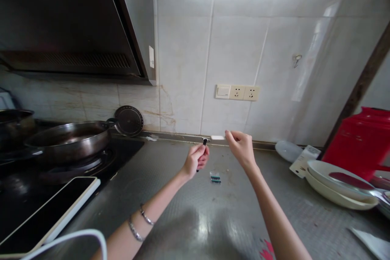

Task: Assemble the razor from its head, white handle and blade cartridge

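My left hand [196, 159] is closed around the dark handle of a small razor [205, 142], its T-shaped head pointing up. To the right, my right hand [243, 146] pinches one end of a flat white strip [217, 137]. The free end of that strip points left, close beside the razor's head; whether they touch I cannot tell. Below and between the hands, a small clear pack with dark green bars [215, 178] lies on the grey metal counter [183, 215].
At left, a steel pan [70, 142] sits on the black stove, with a phone [51, 215] and white cable in front. On the right stand stacked plates [338, 178], a white card [304, 160] and a red container [359, 142]. Wall sockets [237, 92] are behind.
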`<act>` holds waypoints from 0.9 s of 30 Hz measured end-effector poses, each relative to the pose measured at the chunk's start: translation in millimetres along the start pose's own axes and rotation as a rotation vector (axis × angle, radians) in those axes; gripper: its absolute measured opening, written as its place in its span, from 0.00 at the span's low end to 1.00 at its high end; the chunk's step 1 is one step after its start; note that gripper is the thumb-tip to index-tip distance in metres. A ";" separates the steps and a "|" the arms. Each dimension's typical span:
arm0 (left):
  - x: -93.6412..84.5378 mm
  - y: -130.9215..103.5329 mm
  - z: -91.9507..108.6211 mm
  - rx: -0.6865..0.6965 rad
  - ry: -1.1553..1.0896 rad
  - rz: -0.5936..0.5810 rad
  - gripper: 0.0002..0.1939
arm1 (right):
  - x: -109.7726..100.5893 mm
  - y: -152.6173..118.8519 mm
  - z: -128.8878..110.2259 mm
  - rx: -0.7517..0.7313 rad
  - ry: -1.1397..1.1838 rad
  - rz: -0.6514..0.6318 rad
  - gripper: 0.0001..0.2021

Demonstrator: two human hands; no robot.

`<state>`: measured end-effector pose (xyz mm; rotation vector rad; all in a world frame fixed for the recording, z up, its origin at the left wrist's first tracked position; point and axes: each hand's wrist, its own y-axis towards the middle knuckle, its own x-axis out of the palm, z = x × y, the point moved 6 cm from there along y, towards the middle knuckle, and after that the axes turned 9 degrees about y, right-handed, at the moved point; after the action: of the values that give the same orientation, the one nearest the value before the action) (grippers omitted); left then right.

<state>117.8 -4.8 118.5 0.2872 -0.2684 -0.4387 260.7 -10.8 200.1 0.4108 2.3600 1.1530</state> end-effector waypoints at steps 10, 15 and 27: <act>24.0 -8.5 -2.2 -0.230 -0.349 -0.350 0.14 | -0.8 -3.1 -3.4 -0.150 -0.145 0.089 0.21; 28.2 -13.0 -3.5 -0.298 -0.428 -0.455 0.15 | 2.8 -5.0 -5.7 -0.227 -0.176 0.071 0.21; 27.5 -14.5 -2.9 -0.327 -0.415 -0.500 0.16 | -1.9 -4.1 -6.8 -0.237 -0.159 0.074 0.21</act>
<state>137.2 -29.2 116.3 -0.0682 -0.5260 -1.0281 258.4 -18.6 201.1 0.4909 2.0592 1.3626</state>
